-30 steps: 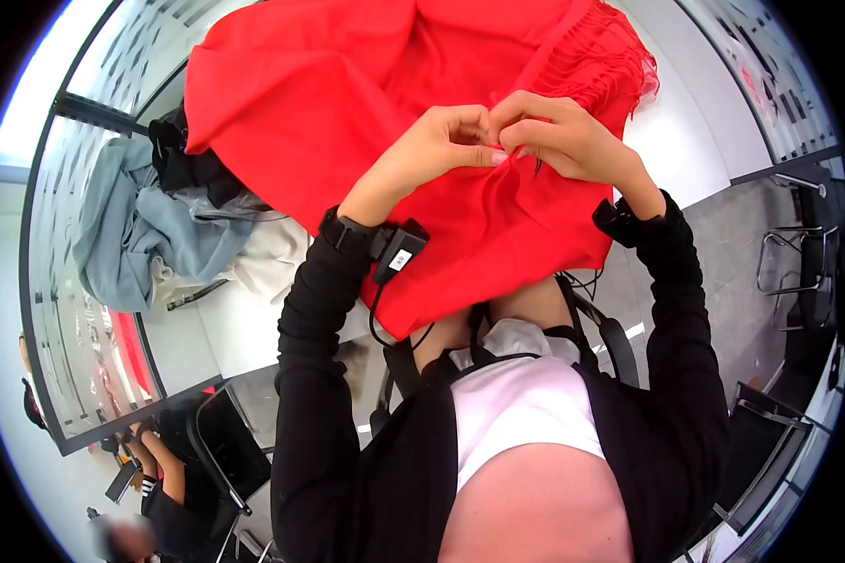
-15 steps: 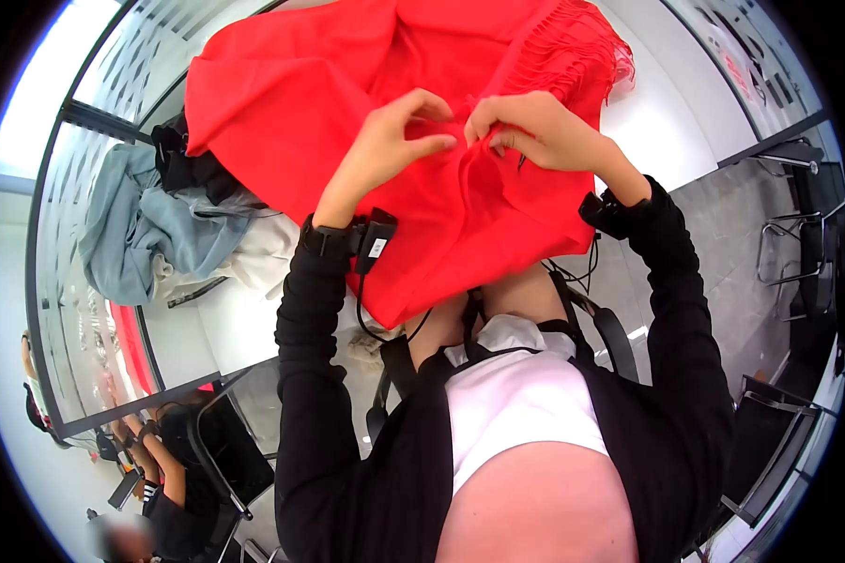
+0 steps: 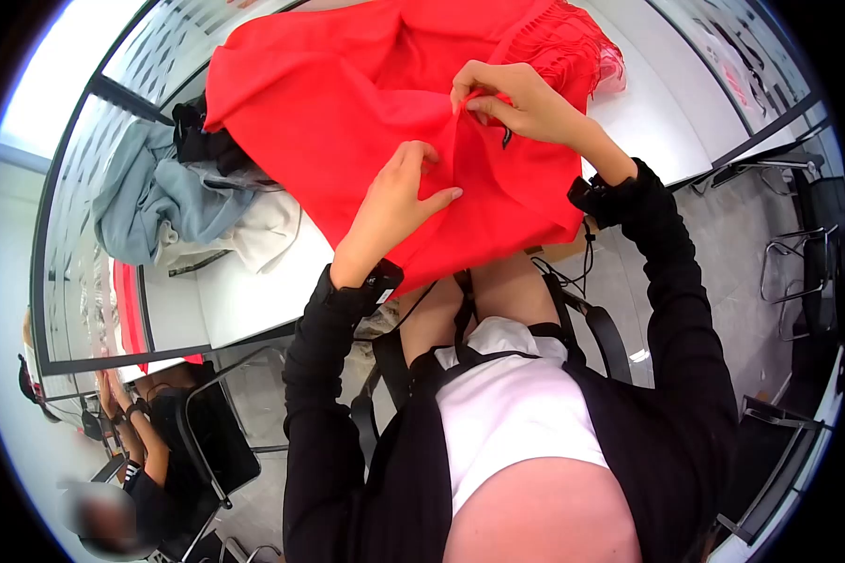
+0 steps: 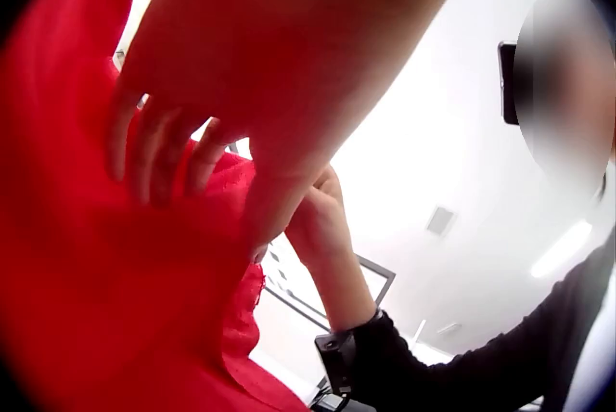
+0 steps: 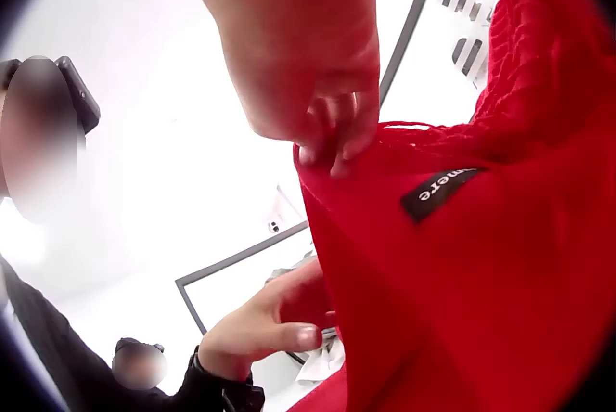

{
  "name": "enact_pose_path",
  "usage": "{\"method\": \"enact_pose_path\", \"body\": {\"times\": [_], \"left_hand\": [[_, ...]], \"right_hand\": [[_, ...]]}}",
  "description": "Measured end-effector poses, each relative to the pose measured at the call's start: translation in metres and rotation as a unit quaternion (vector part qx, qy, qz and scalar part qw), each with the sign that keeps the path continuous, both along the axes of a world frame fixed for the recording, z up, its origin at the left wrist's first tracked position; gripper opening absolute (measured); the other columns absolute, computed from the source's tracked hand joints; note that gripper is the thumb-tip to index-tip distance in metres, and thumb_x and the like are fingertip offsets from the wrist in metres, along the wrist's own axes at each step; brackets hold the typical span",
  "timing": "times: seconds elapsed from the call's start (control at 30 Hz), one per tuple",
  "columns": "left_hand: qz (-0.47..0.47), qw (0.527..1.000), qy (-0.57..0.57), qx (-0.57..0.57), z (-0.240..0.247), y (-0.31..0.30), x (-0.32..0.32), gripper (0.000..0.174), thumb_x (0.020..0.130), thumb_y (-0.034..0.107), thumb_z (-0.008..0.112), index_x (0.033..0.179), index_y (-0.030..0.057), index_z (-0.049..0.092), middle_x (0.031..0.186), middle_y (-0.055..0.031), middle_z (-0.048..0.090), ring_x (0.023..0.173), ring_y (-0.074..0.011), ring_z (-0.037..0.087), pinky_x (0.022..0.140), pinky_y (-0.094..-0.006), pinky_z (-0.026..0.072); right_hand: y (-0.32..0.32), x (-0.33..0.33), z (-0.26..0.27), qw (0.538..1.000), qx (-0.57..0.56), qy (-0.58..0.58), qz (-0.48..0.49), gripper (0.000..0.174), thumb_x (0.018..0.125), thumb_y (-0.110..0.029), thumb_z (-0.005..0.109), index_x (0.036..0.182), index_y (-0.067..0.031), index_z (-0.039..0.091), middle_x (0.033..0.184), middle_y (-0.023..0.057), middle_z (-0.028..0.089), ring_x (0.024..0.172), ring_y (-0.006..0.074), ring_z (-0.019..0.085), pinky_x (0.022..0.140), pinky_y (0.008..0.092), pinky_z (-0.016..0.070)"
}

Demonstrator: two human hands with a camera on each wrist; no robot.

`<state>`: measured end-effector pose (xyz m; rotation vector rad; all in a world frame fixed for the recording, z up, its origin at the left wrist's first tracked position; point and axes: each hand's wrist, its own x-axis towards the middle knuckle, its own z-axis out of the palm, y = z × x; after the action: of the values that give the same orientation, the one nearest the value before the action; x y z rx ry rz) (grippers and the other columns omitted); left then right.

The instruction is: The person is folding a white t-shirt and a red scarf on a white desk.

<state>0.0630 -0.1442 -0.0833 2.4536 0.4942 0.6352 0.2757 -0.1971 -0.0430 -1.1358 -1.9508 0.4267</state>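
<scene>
A large red fringed scarf [image 3: 319,113] spreads over the table and hangs toward the lap, its fringe [image 3: 573,56] at the far right. My right hand [image 3: 526,103] pinches the scarf's edge between thumb and fingers, lifting it into a fold. Close by that pinch, a small black label [image 5: 438,193] with white letters shows on the cloth in the right wrist view. Lower and to the left, my left hand [image 3: 391,202] is over the scarf, thumb spread from the fingers. In the left wrist view its fingers [image 4: 159,147] extend loosely beside the red cloth, gripping nothing.
Left of the scarf lie a grey-blue cloth [image 3: 136,206], a black cloth [image 3: 211,150] and a white cloth [image 3: 268,230] on the white table [image 3: 244,305]. A glass partition borders the table. Another person [image 3: 150,469] sits at the lower left; chairs [image 3: 798,272] stand right.
My left hand has moved away from the right hand, down and toward the lap, and its fingers have spread. The right hand has shifted slightly left and up, still pinching the scarf.
</scene>
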Motion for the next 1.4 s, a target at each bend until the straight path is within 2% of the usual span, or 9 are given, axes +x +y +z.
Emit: {"method": "enact_pose_path", "body": {"times": [0.2,0.5,0.63,0.77,0.9,1.07,1.17,1.33,1.4], "left_hand": [[0.077,0.985,0.152,0.013,-0.013,-0.011,-0.013,0.025,0.073,0.015,0.063,0.09,0.0009,0.05,0.09,-0.0159,0.052,0.083,-0.031,0.053,0.072,-0.0357,0.0434],[-0.079,0.988,0.103,0.087,-0.034,-0.004,-0.056,0.023,0.074,0.016,0.061,0.092,0.0035,0.053,0.094,-0.0131,0.052,0.088,-0.0313,0.052,0.077,-0.0371,0.0433],[-0.021,0.997,-0.028,-0.068,-0.027,0.008,-0.093,0.011,0.08,0.011,0.056,0.084,0.0007,0.055,0.081,-0.0087,0.059,0.076,-0.0199,0.058,0.069,-0.0275,0.0445],[0.032,0.958,0.029,-0.283,-0.023,0.016,-0.168,0.018,0.085,0.014,0.054,0.074,0.0,0.054,0.062,-0.001,0.054,0.055,-0.0055,0.05,0.052,-0.0199,0.04],[0.025,0.905,0.036,-0.423,-0.03,0.007,-0.238,0.02,0.087,0.013,0.049,0.071,0.0009,0.053,0.065,-0.0016,0.054,0.054,-0.0057,0.048,0.051,-0.0193,0.0392],[0.02,0.856,0.046,-0.515,-0.097,0.001,-0.31,0.024,0.088,0.017,0.049,0.07,0.0012,0.051,0.068,-0.0042,0.055,0.053,-0.0085,0.05,0.049,-0.0209,0.04],[0.005,0.822,-0.007,-0.57,-0.139,-0.005,-0.355,0.028,0.089,0.021,0.046,0.069,0.0012,0.051,0.068,-0.005,0.054,0.054,-0.0101,0.051,0.049,-0.021,0.0401],[-0.005,0.732,-0.227,-0.642,-0.248,-0.018,-0.41,0.032,0.091,0.027,0.043,0.074,0.0017,0.05,0.071,-0.0112,0.053,0.06,-0.0143,0.052,0.046,-0.0215,0.0379],[0.06,0.643,-0.329,-0.689,-0.316,-0.025,-0.419,0.027,0.091,0.025,0.042,0.087,0.0006,0.052,0.081,-0.012,0.057,0.072,-0.0165,0.056,0.057,-0.0225,0.0429]], "right_hand": [[0.0,-0.005,-0.004,0.998,0.056,0.012,-0.03,0.009,0.081,0.005,0.047,0.087,-0.0022,0.047,0.068,0.0061,0.055,0.053,0.0128,0.053,0.054,0.0227,0.0424],[-0.002,0.007,-0.023,0.998,0.005,-0.033,-0.049,0.009,0.085,0.004,0.044,0.091,-0.0013,0.046,0.081,0.0036,0.057,0.057,0.01,0.051,0.058,0.0204,0.0426],[-0.018,-0.008,0.001,0.995,-0.046,-0.004,-0.085,0.004,0.082,-0.004,0.05,0.082,-0.0007,0.052,0.065,0.0062,0.058,0.054,0.0125,0.054,0.052,0.0242,0.0435],[-0.02,-0.009,0.002,0.992,-0.061,-0.051,-0.097,0.009,0.08,0.007,0.047,0.085,-0.0002,0.048,0.068,0.0052,0.056,0.054,0.0096,0.052,0.051,0.0219,0.0418],[-0.013,-0.024,0.011,0.984,-0.125,-0.055,-0.114,0.013,0.079,0.008,0.046,0.086,-0.001,0.049,0.072,0.0052,0.058,0.059,0.0102,0.053,0.054,0.0215,0.0423],[0.028,-0.032,-0.021,0.982,-0.07,-0.176,-0.019,0.016,0.085,0.005,0.042,0.099,-0.0007,0.047,0.088,0.0035,0.055,0.078,0.0092,0.053,0.067,0.0197,0.0439],[0.036,-0.056,-0.026,0.979,-0.087,-0.179,-0.033,0.014,0.084,0.001,0.047,0.097,-0.0014,0.047,0.083,0.0058,0.054,0.07,0.011,0.052,0.064,0.0212,0.0432],[0.046,-0.066,-0.035,0.957,-0.161,-0.223,-0.089,0.014,0.084,0.003,0.045,0.097,-0.0003,0.047,0.086,0.0039,0.056,0.078,0.0082,0.051,0.066,0.0191,0.0412],[0.049,-0.069,-0.039,0.949,-0.129,-0.271,-0.101,0.013,0.084,0.002,0.045,0.097,-0.0005,0.047,0.085,0.0037,0.055,0.075,0.0079,0.051,0.065,0.0194,0.0409]]}}
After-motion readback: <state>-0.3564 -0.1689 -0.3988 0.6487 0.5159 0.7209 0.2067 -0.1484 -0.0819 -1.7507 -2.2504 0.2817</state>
